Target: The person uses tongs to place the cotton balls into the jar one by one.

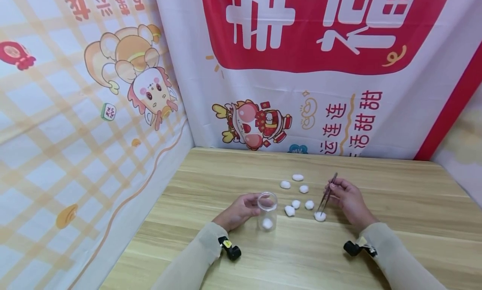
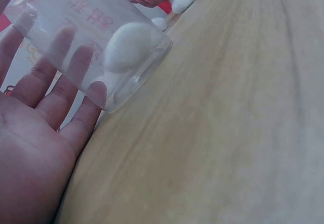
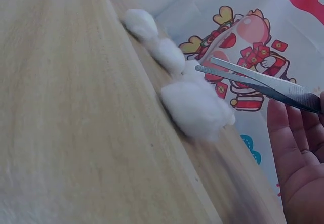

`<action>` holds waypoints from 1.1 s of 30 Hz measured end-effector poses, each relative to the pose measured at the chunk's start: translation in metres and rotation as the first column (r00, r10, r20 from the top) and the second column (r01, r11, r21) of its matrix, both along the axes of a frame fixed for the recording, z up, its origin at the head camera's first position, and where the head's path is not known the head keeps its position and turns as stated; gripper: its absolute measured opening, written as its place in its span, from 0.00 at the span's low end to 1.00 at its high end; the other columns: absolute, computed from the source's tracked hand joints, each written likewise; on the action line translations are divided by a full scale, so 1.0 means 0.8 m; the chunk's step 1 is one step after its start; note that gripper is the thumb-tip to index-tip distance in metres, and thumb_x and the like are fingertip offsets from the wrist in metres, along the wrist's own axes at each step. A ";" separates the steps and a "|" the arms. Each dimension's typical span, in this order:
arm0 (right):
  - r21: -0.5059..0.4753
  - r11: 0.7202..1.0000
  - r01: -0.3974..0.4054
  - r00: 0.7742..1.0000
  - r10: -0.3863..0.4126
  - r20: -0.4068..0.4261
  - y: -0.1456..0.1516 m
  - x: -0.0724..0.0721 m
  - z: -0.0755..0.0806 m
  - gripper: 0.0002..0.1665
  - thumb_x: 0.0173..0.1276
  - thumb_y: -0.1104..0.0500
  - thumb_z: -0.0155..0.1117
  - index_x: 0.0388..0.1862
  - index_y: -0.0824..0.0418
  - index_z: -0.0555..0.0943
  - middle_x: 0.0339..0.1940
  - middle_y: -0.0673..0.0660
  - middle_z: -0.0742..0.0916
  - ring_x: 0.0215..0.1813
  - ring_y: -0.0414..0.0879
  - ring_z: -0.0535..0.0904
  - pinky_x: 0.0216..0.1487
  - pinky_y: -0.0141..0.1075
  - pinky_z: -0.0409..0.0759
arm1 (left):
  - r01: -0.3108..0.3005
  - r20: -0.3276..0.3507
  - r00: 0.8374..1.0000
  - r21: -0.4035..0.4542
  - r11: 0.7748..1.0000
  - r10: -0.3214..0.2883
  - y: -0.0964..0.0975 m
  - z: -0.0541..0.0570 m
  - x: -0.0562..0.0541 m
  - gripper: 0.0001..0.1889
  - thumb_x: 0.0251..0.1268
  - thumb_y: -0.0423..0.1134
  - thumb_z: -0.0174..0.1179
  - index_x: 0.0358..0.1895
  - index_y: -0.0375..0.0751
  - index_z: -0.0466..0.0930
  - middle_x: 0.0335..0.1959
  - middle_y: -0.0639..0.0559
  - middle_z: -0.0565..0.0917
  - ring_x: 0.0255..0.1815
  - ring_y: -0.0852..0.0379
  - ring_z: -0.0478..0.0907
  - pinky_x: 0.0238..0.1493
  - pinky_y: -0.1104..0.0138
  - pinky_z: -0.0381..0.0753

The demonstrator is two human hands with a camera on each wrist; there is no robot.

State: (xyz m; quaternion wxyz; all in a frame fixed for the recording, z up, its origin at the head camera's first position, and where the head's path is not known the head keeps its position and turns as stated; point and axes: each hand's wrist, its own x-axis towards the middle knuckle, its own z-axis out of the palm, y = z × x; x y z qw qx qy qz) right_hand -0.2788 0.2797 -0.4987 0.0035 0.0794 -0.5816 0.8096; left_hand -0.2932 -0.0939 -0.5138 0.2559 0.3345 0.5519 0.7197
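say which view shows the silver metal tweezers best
The right wrist view: the silver metal tweezers look largest, both tips distinct, back end cut off. The head view shows them small; the left wrist, prongs near the top.

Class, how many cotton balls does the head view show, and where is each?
8 cotton balls: one inside the clear jar; on the table, three farthest back, three closer, and one at the tips of the tweezers.

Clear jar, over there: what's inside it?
One white ball, at the bottom of the jar; nothing else shows inside. Whatever is directly behind the ball is covered and can't be seen.
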 end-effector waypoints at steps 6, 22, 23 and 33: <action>0.050 0.999 0.010 1.000 -0.011 0.014 -0.001 0.002 -0.002 0.08 0.75 0.63 0.55 0.50 0.62 0.76 0.42 0.52 0.85 0.47 0.47 0.83 0.48 0.39 0.83 | 0.026 -0.004 1.000 0.011 1.000 -0.026 -0.001 0.000 0.002 0.29 0.67 0.28 0.59 0.70 0.31 0.63 0.64 0.35 0.73 0.70 0.42 0.63 0.70 0.57 0.61; 0.106 0.994 0.042 0.999 -0.045 0.027 -0.003 -0.001 -0.011 0.10 0.71 0.64 0.61 0.47 0.69 0.75 0.42 0.62 0.85 0.45 0.50 0.83 0.47 0.41 0.84 | 0.019 0.001 1.000 0.006 1.000 -0.019 -0.002 0.000 0.002 0.30 0.67 0.27 0.59 0.70 0.28 0.61 0.63 0.36 0.74 0.70 0.44 0.63 0.70 0.57 0.61; 0.115 0.993 0.038 0.999 -0.042 0.030 -0.003 -0.001 -0.011 0.12 0.71 0.64 0.60 0.48 0.70 0.74 0.43 0.62 0.85 0.45 0.50 0.83 0.47 0.42 0.83 | 0.018 0.001 1.000 0.006 1.000 -0.018 -0.002 0.000 0.002 0.29 0.66 0.27 0.59 0.70 0.28 0.62 0.63 0.36 0.74 0.70 0.44 0.64 0.70 0.57 0.61; 0.208 0.975 0.074 0.996 -0.082 0.028 -0.001 -0.001 -0.013 0.23 0.70 0.62 0.62 0.52 0.80 0.68 0.42 0.62 0.85 0.40 0.46 0.84 0.44 0.41 0.84 | 0.006 0.002 1.000 -0.018 1.000 -0.006 -0.002 0.004 0.004 0.29 0.67 0.27 0.58 0.70 0.30 0.62 0.63 0.39 0.75 0.70 0.45 0.63 0.71 0.58 0.60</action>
